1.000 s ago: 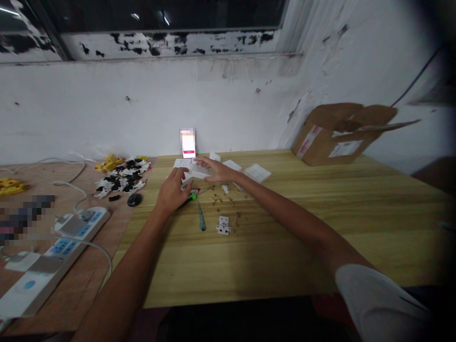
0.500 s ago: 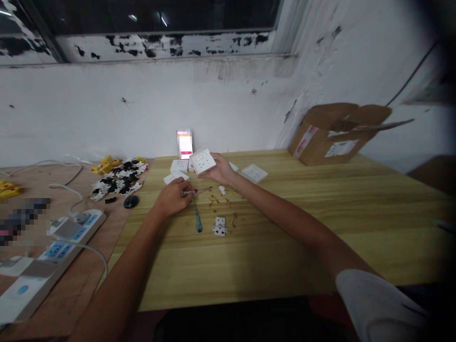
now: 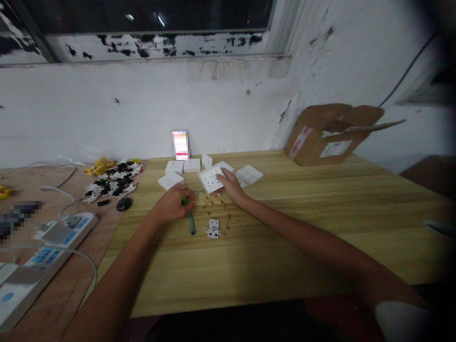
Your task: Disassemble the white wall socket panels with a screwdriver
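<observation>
My right hand (image 3: 231, 185) is closed on a white wall-socket faceplate (image 3: 208, 179), thumb on its face, held tilted just above the table. Left of it, my left hand (image 3: 176, 204) is closed round a screwdriver (image 3: 198, 192) whose thin shaft points right, to the plate's lower edge. Whether the tip touches the plate I cannot tell. Something green shows between those fingers. A second screwdriver with a teal handle (image 3: 192, 225) lies below the left hand. Small brass contact pieces (image 3: 208, 203) are scattered under the faceplate. Nearer me sits a white socket insert (image 3: 213, 229).
Several white socket plates (image 3: 250, 174) and boxes (image 3: 192, 165) lie behind the hands. A lit phone (image 3: 181, 145) leans on the wall. To the left are a power strip (image 3: 46, 259), a mouse (image 3: 124, 204) and black-and-white parts (image 3: 114, 180). A cardboard box (image 3: 320, 137) stands back right.
My right hand has lowered and turned the faceplate, its thumb now on the face. The left hand still grips the screwdriver, its shaft now near the plate's edge. The view has shifted slightly.
</observation>
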The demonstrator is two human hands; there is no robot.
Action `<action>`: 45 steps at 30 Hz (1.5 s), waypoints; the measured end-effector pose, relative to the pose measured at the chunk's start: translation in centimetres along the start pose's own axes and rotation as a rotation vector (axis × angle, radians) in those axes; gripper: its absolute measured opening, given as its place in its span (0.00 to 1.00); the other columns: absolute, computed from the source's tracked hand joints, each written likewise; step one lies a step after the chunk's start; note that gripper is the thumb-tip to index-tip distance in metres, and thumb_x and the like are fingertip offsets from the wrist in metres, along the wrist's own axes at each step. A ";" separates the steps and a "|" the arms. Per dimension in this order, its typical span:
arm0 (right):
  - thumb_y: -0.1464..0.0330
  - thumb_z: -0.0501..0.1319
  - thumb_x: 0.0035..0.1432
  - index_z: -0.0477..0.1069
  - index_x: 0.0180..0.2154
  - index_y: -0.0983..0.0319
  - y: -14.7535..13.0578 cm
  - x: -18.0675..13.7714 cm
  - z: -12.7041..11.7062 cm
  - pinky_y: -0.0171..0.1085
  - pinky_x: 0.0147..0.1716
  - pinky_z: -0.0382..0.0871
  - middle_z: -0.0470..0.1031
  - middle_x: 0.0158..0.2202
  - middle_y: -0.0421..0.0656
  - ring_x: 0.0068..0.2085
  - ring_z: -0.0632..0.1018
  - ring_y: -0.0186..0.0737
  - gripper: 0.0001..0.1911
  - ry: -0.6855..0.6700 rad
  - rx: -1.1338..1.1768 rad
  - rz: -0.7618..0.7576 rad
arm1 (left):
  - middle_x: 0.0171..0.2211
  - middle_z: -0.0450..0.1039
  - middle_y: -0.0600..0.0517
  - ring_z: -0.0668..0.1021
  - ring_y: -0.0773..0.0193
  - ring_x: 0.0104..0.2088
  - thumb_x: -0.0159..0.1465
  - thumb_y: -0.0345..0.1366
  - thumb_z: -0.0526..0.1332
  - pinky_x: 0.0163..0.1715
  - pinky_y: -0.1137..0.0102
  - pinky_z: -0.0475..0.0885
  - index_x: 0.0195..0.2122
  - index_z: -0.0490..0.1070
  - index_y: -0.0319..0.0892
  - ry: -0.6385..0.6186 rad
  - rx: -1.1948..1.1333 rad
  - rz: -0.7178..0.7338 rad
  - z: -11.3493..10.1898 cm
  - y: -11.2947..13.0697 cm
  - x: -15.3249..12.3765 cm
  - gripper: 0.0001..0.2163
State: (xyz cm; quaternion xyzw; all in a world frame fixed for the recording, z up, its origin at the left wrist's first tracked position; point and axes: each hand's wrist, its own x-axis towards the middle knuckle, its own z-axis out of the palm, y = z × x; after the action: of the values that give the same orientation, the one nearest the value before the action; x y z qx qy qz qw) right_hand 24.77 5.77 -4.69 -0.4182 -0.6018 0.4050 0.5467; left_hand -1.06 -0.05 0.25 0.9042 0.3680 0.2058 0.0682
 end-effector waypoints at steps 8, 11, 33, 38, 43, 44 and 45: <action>0.63 0.61 0.61 0.67 0.51 0.57 -0.1 -0.5 0.1 0.47 0.45 0.76 0.80 0.45 0.45 0.45 0.80 0.49 0.17 -0.059 -0.201 -0.163 | 0.39 0.78 0.47 0.77 0.52 0.46 0.65 0.36 0.65 0.51 0.56 0.72 0.38 0.79 0.46 -0.014 0.012 0.021 -0.2 -0.3 -0.3 0.03; 0.63 0.61 0.61 0.67 0.52 0.57 -0.3 -0.9 0.2 0.46 0.43 0.77 0.80 0.43 0.44 0.44 0.81 0.48 0.17 -0.059 -0.201 -0.160 | 0.37 0.78 0.48 0.77 0.55 0.43 0.67 0.36 0.63 0.49 0.57 0.72 0.40 0.79 0.46 0.008 -0.024 0.030 -0.2 0.3 0.0 0.04; 0.61 0.60 0.63 0.65 0.53 0.55 -0.4 -1.5 -0.1 0.43 0.35 0.75 0.79 0.38 0.42 0.36 0.80 0.47 0.17 0.049 -0.208 -0.184 | 0.35 0.80 0.46 0.79 0.52 0.41 0.66 0.31 0.63 0.45 0.59 0.74 0.39 0.78 0.43 0.013 0.043 -0.049 2.7 1.7 1.2 0.04; 0.62 0.60 0.62 0.65 0.53 0.55 -0.2 -1.4 -0.1 0.43 0.35 0.75 0.79 0.38 0.42 0.36 0.79 0.46 0.18 0.053 -0.230 -0.187 | 0.38 0.79 0.46 0.79 0.55 0.42 0.67 0.30 0.61 0.46 0.61 0.73 0.40 0.77 0.43 0.073 0.026 -0.063 2.4 1.1 1.1 0.05; 0.64 0.60 0.61 0.63 0.57 0.56 -0.2 -1.3 0.0 0.44 0.38 0.76 0.80 0.40 0.43 0.37 0.80 0.47 0.22 0.041 -0.250 -0.179 | 0.39 0.78 0.47 0.78 0.56 0.42 0.69 0.32 0.60 0.45 0.62 0.73 0.41 0.76 0.44 0.115 0.009 -0.087 2.1 0.5 0.8 0.05; 0.64 0.60 0.61 0.63 0.57 0.56 -0.1 -1.2 0.0 0.46 0.39 0.76 0.80 0.41 0.44 0.38 0.81 0.48 0.23 0.040 -0.259 -0.181 | 0.39 0.78 0.47 0.78 0.56 0.42 0.69 0.32 0.60 0.45 0.63 0.73 0.41 0.76 0.44 0.130 0.003 -0.087 2.1 0.3 0.8 0.05; 0.65 0.61 0.60 0.63 0.58 0.56 -0.1 -1.2 0.0 0.47 0.42 0.77 0.80 0.43 0.45 0.40 0.81 0.49 0.24 0.041 -0.269 -0.187 | 0.39 0.78 0.47 0.78 0.56 0.42 0.69 0.32 0.60 0.45 0.63 0.73 0.41 0.76 0.44 0.145 -0.004 -0.087 2.1 0.2 0.8 0.05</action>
State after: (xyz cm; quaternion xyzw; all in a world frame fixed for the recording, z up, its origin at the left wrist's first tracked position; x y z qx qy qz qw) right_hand 24.83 4.59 -4.94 -0.4379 -0.6756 0.2595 0.5334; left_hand 0.46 0.39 -1.29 0.8700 0.4104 0.2682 0.0520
